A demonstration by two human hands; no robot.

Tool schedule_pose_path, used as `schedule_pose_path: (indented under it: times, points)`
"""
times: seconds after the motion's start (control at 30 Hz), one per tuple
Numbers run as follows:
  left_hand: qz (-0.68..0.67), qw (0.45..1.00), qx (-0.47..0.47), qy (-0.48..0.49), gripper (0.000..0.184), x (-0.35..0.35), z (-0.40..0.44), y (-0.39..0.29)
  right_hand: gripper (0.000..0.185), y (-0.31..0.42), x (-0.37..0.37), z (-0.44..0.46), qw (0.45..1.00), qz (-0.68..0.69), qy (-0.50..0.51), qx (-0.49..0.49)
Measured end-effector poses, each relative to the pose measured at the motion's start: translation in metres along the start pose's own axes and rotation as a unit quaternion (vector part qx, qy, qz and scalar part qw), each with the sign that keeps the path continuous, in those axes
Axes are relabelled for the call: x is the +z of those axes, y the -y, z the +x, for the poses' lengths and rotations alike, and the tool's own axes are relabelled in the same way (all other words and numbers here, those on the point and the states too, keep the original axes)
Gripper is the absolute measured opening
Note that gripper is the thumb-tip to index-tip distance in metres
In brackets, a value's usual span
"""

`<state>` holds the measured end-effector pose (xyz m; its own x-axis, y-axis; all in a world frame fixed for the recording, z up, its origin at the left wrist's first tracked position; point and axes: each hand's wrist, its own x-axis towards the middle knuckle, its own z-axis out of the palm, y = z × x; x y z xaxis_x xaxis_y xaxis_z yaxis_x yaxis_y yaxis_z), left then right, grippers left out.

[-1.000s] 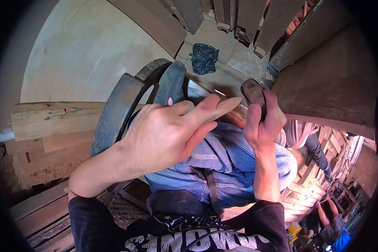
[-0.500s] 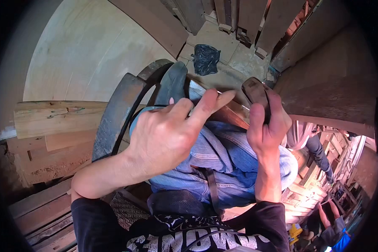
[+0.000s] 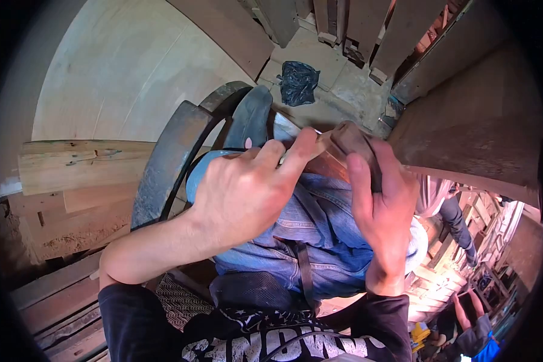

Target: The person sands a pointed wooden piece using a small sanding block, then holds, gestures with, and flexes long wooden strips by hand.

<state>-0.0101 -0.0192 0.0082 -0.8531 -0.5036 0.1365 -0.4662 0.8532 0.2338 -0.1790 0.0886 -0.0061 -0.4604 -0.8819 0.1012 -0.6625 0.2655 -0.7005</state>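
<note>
My left hand (image 3: 241, 193) is closed around a small pale piece of wood (image 3: 321, 145), whose end sticks out beyond the fingers to the right. My right hand (image 3: 389, 208) grips a dark brown block (image 3: 354, 143) between thumb and fingers. The front of the block meets or overlaps the tip of the pale piece; whether they press together I cannot tell. Both hands are above my lap, over blue jeans (image 3: 320, 211). Most of the pale piece is hidden inside the left hand.
A black plastic bag (image 3: 298, 83) lies on the floor ahead. Curved dark wooden parts (image 3: 172, 157) stand left of my legs, beside a large pale panel (image 3: 111, 72). Brown boards (image 3: 476, 120) rise on the right. Other people, one with dark trousers (image 3: 458, 223), are at the right.
My right hand has brought the brown block left and slightly down, onto or against the tip of the pale wood. My left hand has hardly moved.
</note>
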Motion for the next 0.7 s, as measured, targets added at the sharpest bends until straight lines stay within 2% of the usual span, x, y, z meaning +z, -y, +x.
schedule_pose_path:
  times: [0.13, 0.2, 0.27, 0.3, 0.33, 0.4, 0.43, 0.53, 0.63, 0.7]
  points:
    - [0.004, 1.000, 0.005, 0.009, 0.044, -0.001, 0.000, -0.005, 0.028, -0.006, 0.000, 0.003, 0.997, -0.067, -0.034, 0.022]
    - [0.003, 1.000, 0.006, 0.008, 0.044, 0.000, -0.001, -0.003, 0.027, -0.006, -0.001, 0.001, 0.998, -0.029, -0.044, 0.031]
    - [0.001, 1.000, 0.003, 0.007, 0.044, 0.003, -0.002, -0.002, 0.027, -0.002, -0.002, 0.000, 0.998, 0.042, -0.033, -0.026]
    - [-0.008, 1.000, 0.007, 0.001, 0.044, 0.004, -0.001, -0.002, 0.027, -0.004, 0.000, -0.001, 0.999, -0.025, -0.023, -0.036]
    - [-0.016, 1.000, 0.011, -0.004, 0.044, 0.005, -0.002, -0.003, 0.027, -0.005, 0.001, -0.001, 0.999, -0.025, -0.023, -0.036]
    - [-0.003, 1.000, 0.019, -0.009, 0.045, 0.004, -0.003, -0.006, 0.029, -0.008, 0.001, 0.003, 0.994, -0.108, -0.009, 0.017]
    - [0.013, 0.999, 0.028, -0.014, 0.047, 0.003, -0.003, -0.007, 0.029, -0.010, 0.001, 0.006, 0.994, -0.107, -0.009, 0.015]
    - [0.011, 0.999, 0.024, 0.027, 0.050, 0.001, -0.003, -0.009, 0.030, -0.017, 0.002, 0.009, 0.999, -0.027, -0.010, 0.042]
    - [0.010, 0.999, 0.050, 0.005, 0.054, 0.000, -0.003, -0.012, 0.029, -0.015, 0.001, 0.009, 0.998, 0.024, -0.055, 0.006]
    - [0.031, 0.997, 0.063, -0.028, 0.054, 0.002, -0.005, -0.013, 0.027, -0.012, -0.001, 0.009, 0.997, 0.055, -0.054, 0.025]
